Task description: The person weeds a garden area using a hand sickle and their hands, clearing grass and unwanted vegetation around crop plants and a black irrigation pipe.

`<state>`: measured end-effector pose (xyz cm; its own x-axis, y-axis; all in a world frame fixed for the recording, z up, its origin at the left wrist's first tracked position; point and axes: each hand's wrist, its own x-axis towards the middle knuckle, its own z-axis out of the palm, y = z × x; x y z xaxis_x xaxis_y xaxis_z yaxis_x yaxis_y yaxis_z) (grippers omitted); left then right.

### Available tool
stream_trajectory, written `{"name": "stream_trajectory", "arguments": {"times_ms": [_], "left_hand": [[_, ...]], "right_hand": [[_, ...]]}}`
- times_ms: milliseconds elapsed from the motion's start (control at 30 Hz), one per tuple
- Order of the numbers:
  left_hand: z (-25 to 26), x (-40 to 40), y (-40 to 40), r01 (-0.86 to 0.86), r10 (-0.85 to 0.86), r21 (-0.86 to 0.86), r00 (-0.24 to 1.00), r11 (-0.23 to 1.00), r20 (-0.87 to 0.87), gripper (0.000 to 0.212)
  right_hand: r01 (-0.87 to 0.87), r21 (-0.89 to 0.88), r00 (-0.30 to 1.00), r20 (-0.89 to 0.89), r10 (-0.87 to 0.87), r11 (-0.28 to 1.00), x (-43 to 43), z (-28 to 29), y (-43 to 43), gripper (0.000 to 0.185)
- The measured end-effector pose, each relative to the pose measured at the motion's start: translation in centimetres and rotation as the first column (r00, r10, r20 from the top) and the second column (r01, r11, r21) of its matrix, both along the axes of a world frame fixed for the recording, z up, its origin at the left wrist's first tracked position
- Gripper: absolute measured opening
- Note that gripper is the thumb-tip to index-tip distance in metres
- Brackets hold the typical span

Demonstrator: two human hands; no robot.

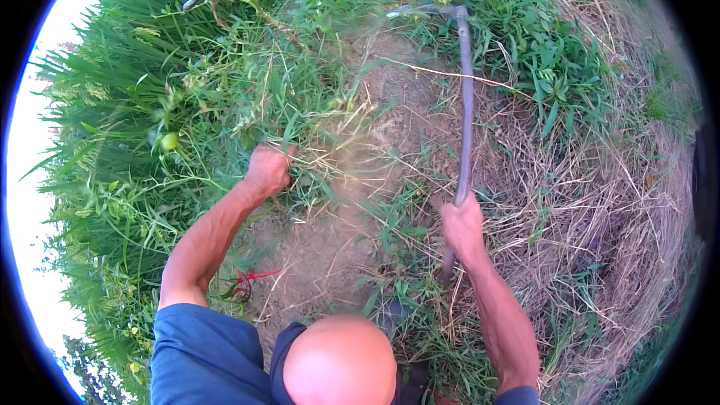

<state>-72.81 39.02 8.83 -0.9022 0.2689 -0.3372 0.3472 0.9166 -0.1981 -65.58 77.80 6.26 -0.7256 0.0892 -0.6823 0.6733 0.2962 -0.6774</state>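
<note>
My right hand (pixel 463 225) is closed around the wooden handle of a long-handled sickle (pixel 466 107). The handle's lower end sticks out below my fist. At the far end, the sickle's head (pixel 430 9) points left over grass, its tip pale and bright. My left hand (pixel 270 169) is a fist at the edge of the green growth, gripping a tuft of grass (pixel 304 160) with green blades and dry stems. Its fingers are partly hidden by the blades. Between my hands lies a strip of bare soil (pixel 326 242) with loose straw.
Dense tall green plants (pixel 107 140) stand on the left, with a round green fruit (pixel 169 141) among them. Red chili peppers (pixel 247 281) hang below my left forearm. Dry cut grass (pixel 585 219) covers the ground at right, beside a leafy green clump (pixel 557 62).
</note>
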Motion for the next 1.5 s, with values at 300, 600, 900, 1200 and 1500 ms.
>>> {"name": "stream_trajectory", "arguments": {"times_ms": [300,600,900,1200,1500], "left_hand": [[0.4,-0.2,-1.4,0.012,-0.015,0.016,0.982,1.000,0.187,0.031],[1.0,-1.7,0.2,-0.009,0.008,0.007,0.973,1.000,0.233,0.044],[4.0,-8.3,5.9,0.163,-0.164,0.016,0.984,0.986,0.076,0.095],[-2.6,-10.1,0.8,-0.021,0.023,-0.030,0.997,0.999,0.079,0.044],[-1.6,-7.6,-1.3,0.006,-0.007,0.057,1.000,0.998,0.017,0.029]], "right_hand": [[-0.290,0.046,0.943,0.186,0.276,0.956,7.1,1.4,1.9,0.033],[-0.326,0.171,0.944,0.010,0.329,0.930,3.4,-2.5,-3.5,0.031],[-0.328,0.003,0.928,0.187,0.322,0.945,11.0,2.2,-2.0,0.029],[0.089,-0.138,0.994,0.069,-0.080,0.986,1.4,2.3,-3.9,0.027],[-0.403,-0.008,0.903,0.157,0.399,0.915,5.3,2.4,-4.4,0.041]]}}
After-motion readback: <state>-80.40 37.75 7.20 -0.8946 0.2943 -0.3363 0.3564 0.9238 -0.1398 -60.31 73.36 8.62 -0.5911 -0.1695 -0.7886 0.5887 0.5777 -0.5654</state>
